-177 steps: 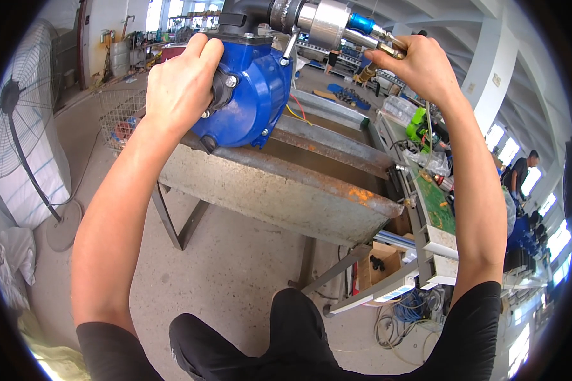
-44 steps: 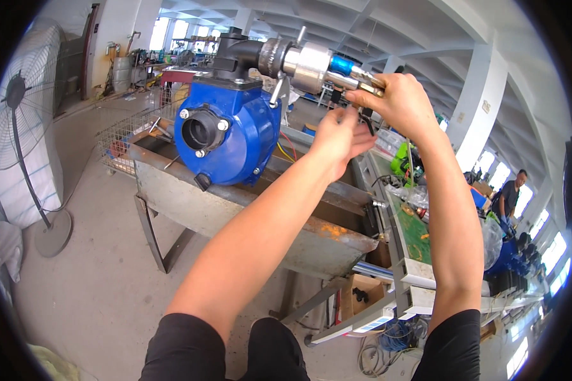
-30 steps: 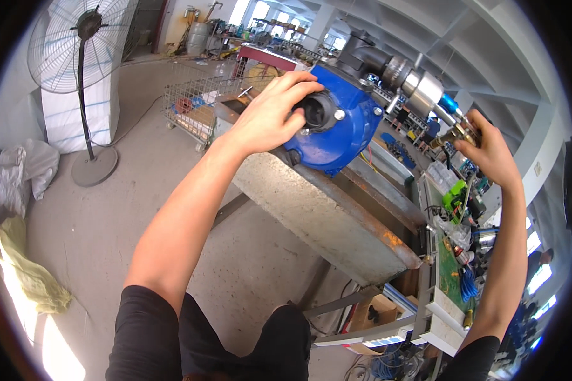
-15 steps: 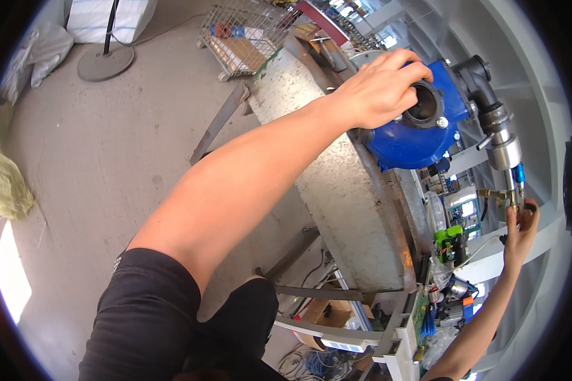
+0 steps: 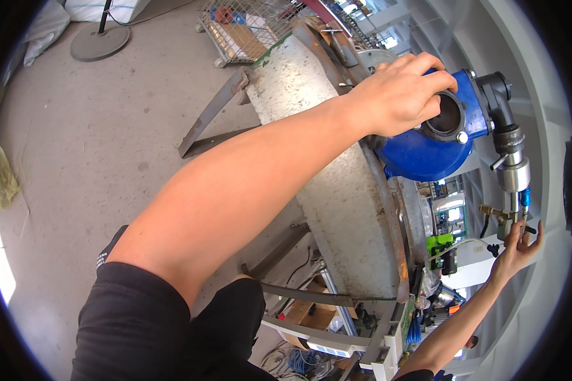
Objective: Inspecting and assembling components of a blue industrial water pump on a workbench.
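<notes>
My left hand [image 5: 403,95] grips the top of a blue pump housing [image 5: 426,155], its fingers curled at the rim of a round dark port [image 5: 445,116]. The housing sits at the edge of a worn metal bench [image 5: 346,222]. From its right side a black elbow pipe [image 5: 497,101] leads down to a silver cylindrical coupling [image 5: 513,174]. Below that are a blue connector [image 5: 525,197] and a brass fitting [image 5: 489,210]. My right hand [image 5: 516,255] is just under these fittings, fingers apart, beside a small black lever [image 5: 529,230]. Whether it touches the lever is hard to tell.
A wire cage cart [image 5: 238,32] with cardboard stands beyond the bench. A round stand base [image 5: 100,43] rests on the floor at far left. Metal bench legs [image 5: 213,114] jut out leftward. Below the bench are a cardboard box [image 5: 311,312] and coiled cables [image 5: 302,360].
My view has shifted, so the pump and both hands appear slightly lower and mostly further right. My right hand's fingers have spread from the fittings. My left hand keeps its grip.
</notes>
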Action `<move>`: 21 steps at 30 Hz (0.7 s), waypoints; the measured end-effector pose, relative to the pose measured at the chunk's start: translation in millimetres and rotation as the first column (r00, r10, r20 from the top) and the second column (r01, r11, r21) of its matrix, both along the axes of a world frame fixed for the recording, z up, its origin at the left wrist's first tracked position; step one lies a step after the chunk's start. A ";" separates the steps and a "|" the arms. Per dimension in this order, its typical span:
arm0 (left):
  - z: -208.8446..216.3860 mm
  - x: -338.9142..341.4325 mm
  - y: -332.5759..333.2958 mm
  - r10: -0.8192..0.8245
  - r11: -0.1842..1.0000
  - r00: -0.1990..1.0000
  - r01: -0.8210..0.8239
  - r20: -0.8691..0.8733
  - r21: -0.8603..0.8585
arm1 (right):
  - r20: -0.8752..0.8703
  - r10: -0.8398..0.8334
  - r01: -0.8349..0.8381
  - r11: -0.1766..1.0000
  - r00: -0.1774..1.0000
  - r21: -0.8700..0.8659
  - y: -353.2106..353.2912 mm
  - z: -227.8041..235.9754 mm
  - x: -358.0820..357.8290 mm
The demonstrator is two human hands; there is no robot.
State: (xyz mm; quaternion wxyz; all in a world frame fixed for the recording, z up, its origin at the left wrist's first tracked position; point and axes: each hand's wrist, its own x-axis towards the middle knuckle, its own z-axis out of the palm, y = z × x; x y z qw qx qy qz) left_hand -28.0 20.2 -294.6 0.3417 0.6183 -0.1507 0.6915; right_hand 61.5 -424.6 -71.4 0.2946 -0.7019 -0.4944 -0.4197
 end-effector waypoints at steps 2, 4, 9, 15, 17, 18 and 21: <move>0.2 1.7 -0.1 -0.026 1.000 1.000 0.026 -0.009 -0.012 | -0.044 -0.018 0.018 1.000 0.999 0.011 -1.8 1.6 0.6; 0.1 2.5 0.3 -0.063 0.998 0.995 0.060 -0.079 -0.033 | -0.027 -0.010 0.010 1.000 1.000 0.003 -3.3 3.6 2.5; -1.3 1.5 2.5 -0.091 0.996 0.995 0.090 -0.051 -0.021 | 0.075 0.042 -0.048 0.995 0.996 0.088 -1.6 3.9 14.4; -2.0 -2.0 4.4 -0.026 1.000 0.998 0.027 -0.049 0.015 | -0.017 0.021 -0.014 0.940 1.000 0.342 9.3 9.2 12.3; -1.9 -2.9 5.2 -0.025 0.999 0.999 0.026 -0.044 0.020 | -0.068 0.049 -0.019 0.922 0.996 0.387 12.6 11.6 7.6; -1.9 -3.3 5.5 -0.025 0.999 0.999 0.025 -0.037 0.023 | -0.107 0.064 -0.015 0.913 0.992 0.408 14.2 12.7 6.1; -0.7 -4.3 6.2 -0.046 0.999 0.997 0.047 -0.059 0.019 | -0.166 0.087 0.002 0.880 0.982 0.476 17.5 16.7 5.3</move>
